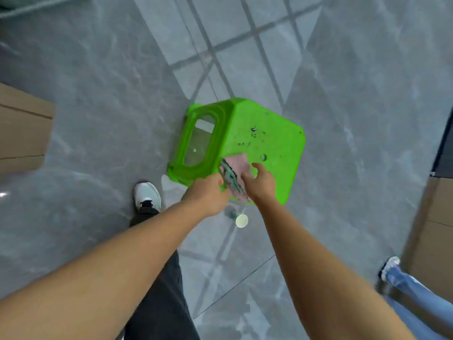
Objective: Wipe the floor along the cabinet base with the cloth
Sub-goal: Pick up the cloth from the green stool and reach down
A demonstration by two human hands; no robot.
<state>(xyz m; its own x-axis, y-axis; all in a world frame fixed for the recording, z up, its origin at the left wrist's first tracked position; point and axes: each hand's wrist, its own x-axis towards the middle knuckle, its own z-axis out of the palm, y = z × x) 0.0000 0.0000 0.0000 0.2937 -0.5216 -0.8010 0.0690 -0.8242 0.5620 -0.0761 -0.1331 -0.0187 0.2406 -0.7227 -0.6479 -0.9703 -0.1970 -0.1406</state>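
A pink and grey cloth (235, 171) lies on the near edge of a bright green plastic stool's (267, 141) top. My left hand (207, 192) pinches the cloth's left edge, its fingers closed on it. At the cloth's right side is my right hand (260, 183), fingers partly spread and touching it. The grey marble floor (110, 94) spreads all around. A brown cabinet base (22, 128) shows at the left edge and another cabinet (434, 241) at the right edge.
A small white cup (241, 220) lies on the floor just below the stool. My own white shoe (147, 195) stands left of the stool. Another person's jeans leg and shoe (392, 267) are at the lower right, beside the right cabinet.
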